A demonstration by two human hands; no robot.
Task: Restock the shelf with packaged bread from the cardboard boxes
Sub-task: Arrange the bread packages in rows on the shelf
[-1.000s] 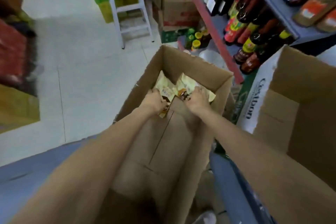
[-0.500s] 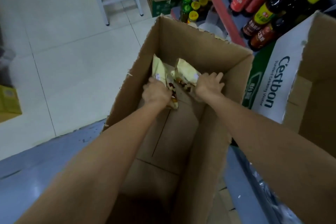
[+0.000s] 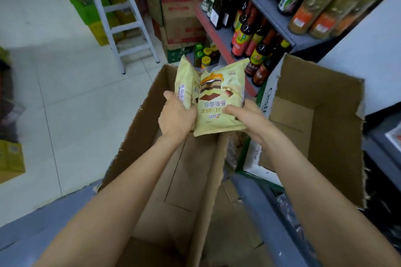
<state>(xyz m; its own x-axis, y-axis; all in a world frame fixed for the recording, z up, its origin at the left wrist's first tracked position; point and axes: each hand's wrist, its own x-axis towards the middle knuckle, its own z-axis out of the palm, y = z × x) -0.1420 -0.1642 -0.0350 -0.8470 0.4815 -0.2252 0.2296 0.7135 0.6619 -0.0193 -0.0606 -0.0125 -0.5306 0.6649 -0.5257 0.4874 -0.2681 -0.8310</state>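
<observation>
**A:** What have I got nearest me?

**B:** Both of my forearms reach forward over the tall open cardboard box [image 3: 138,136], whose brown inside runs from the near edge up to the middle of the view. No packs show in the part of its bottom I can see.

**A:** And the hands?

**B:** My left hand [image 3: 176,116] is curled round the lower end of a pale yellow bread pack [image 3: 186,83], thumb on the left side, holding it upright above the far end of the box. My right hand [image 3: 249,118] grips a second bread pack [image 3: 221,102], thumb lying across its front, fingers hidden behind it. This pack faces me with its print upside down, and a layered cake slice is pictured on it. The two packs touch, the right one overlapping the left one.

**A:** To the right?

**B:** A second open carton [image 3: 321,128], white on its outer left face with green lettering, stands just beside the first box. I cannot see anything inside it.

**A:** Farther off?

**B:** The shelf [image 3: 271,10] at the far right carries dark sauce bottles [image 3: 247,32] with red and yellow labels. At the far left a white step stool [image 3: 128,26] stands on the pale tiled floor [image 3: 54,71], with stacked cartons [image 3: 182,21] between it and the shelf.
</observation>
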